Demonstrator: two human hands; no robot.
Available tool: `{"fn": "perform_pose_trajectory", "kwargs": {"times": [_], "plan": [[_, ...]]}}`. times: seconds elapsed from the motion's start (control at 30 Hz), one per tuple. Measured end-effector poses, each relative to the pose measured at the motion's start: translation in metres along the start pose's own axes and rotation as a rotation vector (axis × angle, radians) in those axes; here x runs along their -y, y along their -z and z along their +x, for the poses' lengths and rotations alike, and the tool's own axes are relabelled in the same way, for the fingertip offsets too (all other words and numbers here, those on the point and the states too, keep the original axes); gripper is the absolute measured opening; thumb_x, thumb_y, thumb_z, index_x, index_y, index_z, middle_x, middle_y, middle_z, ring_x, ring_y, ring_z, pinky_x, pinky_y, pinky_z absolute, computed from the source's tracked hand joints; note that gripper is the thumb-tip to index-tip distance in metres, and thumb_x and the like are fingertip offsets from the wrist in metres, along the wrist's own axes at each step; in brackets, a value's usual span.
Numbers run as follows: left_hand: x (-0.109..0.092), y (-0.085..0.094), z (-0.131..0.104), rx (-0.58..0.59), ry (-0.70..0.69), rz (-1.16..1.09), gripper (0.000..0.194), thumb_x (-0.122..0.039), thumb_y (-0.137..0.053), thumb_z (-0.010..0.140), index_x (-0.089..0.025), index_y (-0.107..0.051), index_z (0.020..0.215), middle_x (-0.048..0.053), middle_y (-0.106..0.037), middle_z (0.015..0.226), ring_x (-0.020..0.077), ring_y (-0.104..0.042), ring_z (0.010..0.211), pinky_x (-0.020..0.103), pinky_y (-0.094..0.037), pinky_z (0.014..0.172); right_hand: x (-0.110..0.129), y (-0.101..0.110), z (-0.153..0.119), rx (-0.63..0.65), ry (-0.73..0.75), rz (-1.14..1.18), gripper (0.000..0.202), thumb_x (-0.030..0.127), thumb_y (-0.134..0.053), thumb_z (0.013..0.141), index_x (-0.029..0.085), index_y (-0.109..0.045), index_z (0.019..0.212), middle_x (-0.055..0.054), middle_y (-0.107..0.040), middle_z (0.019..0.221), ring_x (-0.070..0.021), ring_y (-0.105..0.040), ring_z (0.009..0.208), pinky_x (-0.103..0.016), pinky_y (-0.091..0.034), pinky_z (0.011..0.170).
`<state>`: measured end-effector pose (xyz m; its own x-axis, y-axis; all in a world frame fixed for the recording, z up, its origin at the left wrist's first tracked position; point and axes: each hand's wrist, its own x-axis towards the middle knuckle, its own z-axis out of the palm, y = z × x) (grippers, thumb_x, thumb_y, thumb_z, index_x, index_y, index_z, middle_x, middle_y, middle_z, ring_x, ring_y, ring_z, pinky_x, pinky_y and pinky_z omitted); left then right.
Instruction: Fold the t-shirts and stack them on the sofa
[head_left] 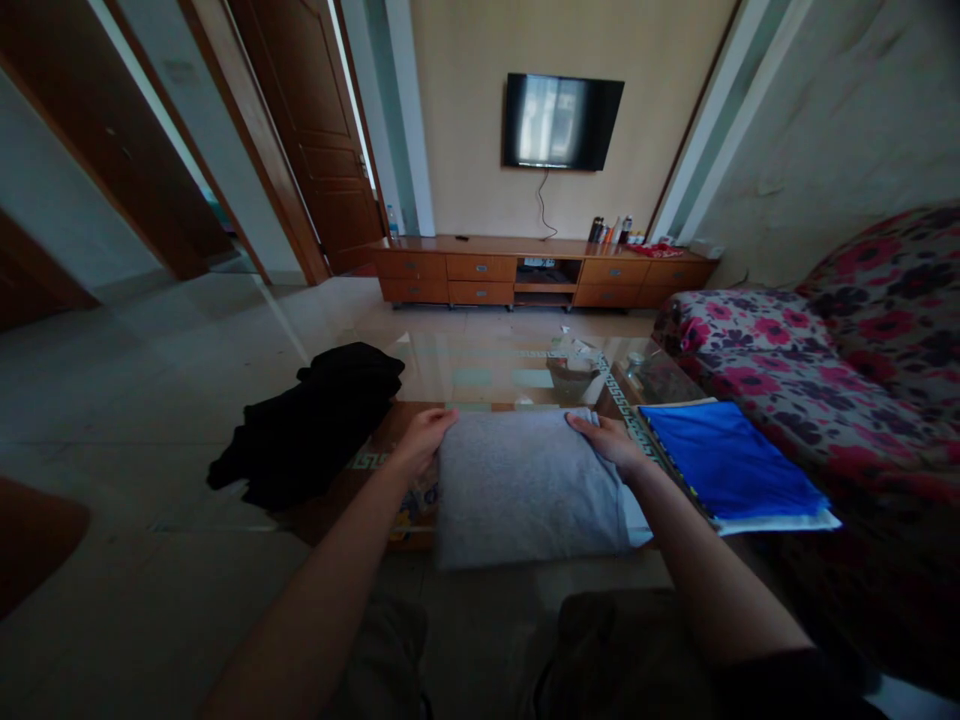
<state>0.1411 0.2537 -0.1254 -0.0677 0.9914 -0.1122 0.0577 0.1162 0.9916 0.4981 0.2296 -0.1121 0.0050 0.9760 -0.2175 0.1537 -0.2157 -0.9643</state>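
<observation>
A folded grey cloth (529, 490) lies over the near part of the glass table (427, 365), its near edge hanging slightly past the table's front. My left hand (429, 438) is closed on its far left corner. At the far right corner, my right hand (606, 440) grips the same cloth, thumb on top. A crumpled black garment (315, 430) lies at the table's left end. To the right of my right forearm is a folded blue cloth (739, 460), with white material showing beneath its edges.
Toward the table's far right are a bowl-like container (576, 375) with white paper and a small glass jar (635, 363). A flowered sofa (810, 380) stands on the right. Beyond is a wooden cabinet (480, 268) beneath a wall television (562, 122).
</observation>
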Motion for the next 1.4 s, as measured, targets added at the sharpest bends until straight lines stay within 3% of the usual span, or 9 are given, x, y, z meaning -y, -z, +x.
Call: {"fn": "perform_pose_trajectory", "kwargs": {"times": [0.13,0.23,0.33,0.4,0.57,0.7,0.83,1.03,1.4], "plan": [[0.025,-0.015,0.012,-0.142,0.005,0.221,0.041,-0.025,-0.074,0.082,-0.012,-0.061,0.119,0.015,-0.067,0.117,0.0244,-0.067,0.109,0.038,-0.052,0.096,-0.021,-0.011,0.022,-0.262,0.047,-0.422,0.056,0.045,-0.065,0.09,0.012,-0.055,0.134,-0.016,-0.069,0.121,-0.0274,-0.068,0.103,-0.037,-0.055,0.088],[0.032,-0.023,0.006,-0.144,-0.219,0.53,0.047,-0.022,-0.068,0.086,-0.016,-0.056,0.131,0.016,-0.054,0.141,0.0267,-0.053,0.134,0.043,-0.04,0.115,-0.023,-0.018,0.021,-0.419,0.204,-0.77,0.057,0.039,-0.055,0.095,0.015,-0.046,0.146,-0.02,-0.055,0.142,-0.0319,-0.056,0.126,-0.044,-0.045,0.104],[0.041,-0.03,-0.005,0.045,-0.527,0.953,0.048,-0.036,-0.053,0.098,-0.018,-0.051,0.142,0.015,-0.044,0.155,0.0281,-0.04,0.146,0.043,-0.028,0.123,-0.027,-0.029,0.013,-0.346,0.373,-1.115,0.052,0.046,-0.041,0.103,0.023,-0.048,0.149,-0.016,-0.044,0.155,-0.0336,-0.043,0.139,-0.049,-0.034,0.113],[0.052,-0.035,-0.009,0.154,-0.571,1.107,0.058,-0.049,-0.047,0.1,-0.018,-0.045,0.15,0.014,-0.038,0.161,0.0298,-0.031,0.152,0.045,-0.022,0.126,-0.036,-0.037,0.01,-0.198,0.367,-1.232,0.058,0.056,-0.037,0.103,0.026,-0.046,0.153,-0.014,-0.037,0.161,-0.0348,-0.035,0.146,-0.051,-0.028,0.117],[0.073,-0.038,-0.006,0.191,-0.509,1.244,0.074,-0.062,-0.033,0.101,-0.017,-0.03,0.16,0.013,-0.027,0.168,0.0288,-0.021,0.156,0.045,-0.018,0.126,-0.058,-0.035,0.016,-0.046,0.225,-1.247,0.075,0.068,-0.025,0.102,0.028,-0.021,0.165,-0.01,-0.013,0.172,-0.0316,-0.02,0.155,-0.049,-0.022,0.121],[0.065,-0.041,-0.008,0.141,-0.533,1.293,0.07,-0.057,-0.031,0.102,-0.017,-0.034,0.159,0.012,-0.031,0.167,0.0282,-0.023,0.155,0.045,-0.015,0.127,-0.055,-0.033,0.018,-0.072,0.236,-1.265,0.076,0.067,-0.025,0.102,0.025,-0.022,0.165,-0.008,-0.013,0.172,-0.0289,-0.014,0.157,-0.048,-0.015,0.124],[0.052,-0.053,-0.035,0.112,-0.629,1.325,0.063,-0.051,-0.028,0.104,-0.018,-0.042,0.155,0.011,-0.037,0.164,0.0287,-0.025,0.155,0.047,-0.009,0.128,-0.049,-0.054,0.0,-0.188,0.322,-1.336,0.071,0.061,-0.028,0.103,0.021,-0.034,0.162,-0.009,-0.016,0.171,-0.0324,-0.008,0.158,-0.053,-0.003,0.125],[0.068,-0.068,-0.083,0.154,-0.555,1.291,0.067,-0.064,-0.032,0.1,-0.032,-0.036,0.159,0.006,-0.03,0.168,0.0342,-0.021,0.155,0.058,-0.016,0.124,-0.065,-0.091,-0.033,-0.126,0.381,-1.317,0.069,0.068,-0.029,0.101,0.038,-0.028,0.163,-0.004,-0.015,0.172,-0.0395,-0.006,0.157,-0.067,0.002,0.119],[0.053,-0.081,-0.066,0.048,-0.608,1.266,0.052,-0.046,-0.032,0.105,-0.022,-0.056,0.145,0.011,-0.05,0.156,0.0309,-0.037,0.148,0.054,-0.02,0.125,-0.057,-0.089,-0.009,-0.245,0.307,-1.315,0.063,0.06,-0.025,0.105,0.034,-0.034,0.161,-0.007,-0.02,0.17,-0.0355,-0.012,0.156,-0.063,0.001,0.12]]}}
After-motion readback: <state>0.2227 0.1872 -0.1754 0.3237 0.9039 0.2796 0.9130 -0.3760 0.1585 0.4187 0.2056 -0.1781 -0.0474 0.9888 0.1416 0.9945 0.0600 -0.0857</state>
